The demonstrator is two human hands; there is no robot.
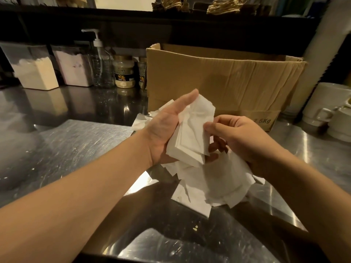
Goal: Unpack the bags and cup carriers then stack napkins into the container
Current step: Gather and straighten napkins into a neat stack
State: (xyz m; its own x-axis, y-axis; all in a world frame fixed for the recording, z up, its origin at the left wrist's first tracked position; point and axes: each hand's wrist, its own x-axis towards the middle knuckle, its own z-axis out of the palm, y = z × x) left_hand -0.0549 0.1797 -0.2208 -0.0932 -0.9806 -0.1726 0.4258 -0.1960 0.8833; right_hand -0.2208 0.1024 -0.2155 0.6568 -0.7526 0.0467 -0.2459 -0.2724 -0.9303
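My left hand [167, 128] holds a stack of white napkins [190, 141] in its palm, thumb along the top edge. My right hand [239, 137] pinches the right edge of that stack between thumb and fingers. Beneath both hands a loose pile of white napkins [214, 183] lies spread on the steel counter [76, 149]. An open brown cardboard box [224, 80] stands just behind the hands.
At the back left stand two clear bins of powder [36, 71], a pump bottle [100, 63] and two jars [124, 73]. White mugs [330, 111] sit at the right. Paper bag handles [226, 4] lie on the shelf above.
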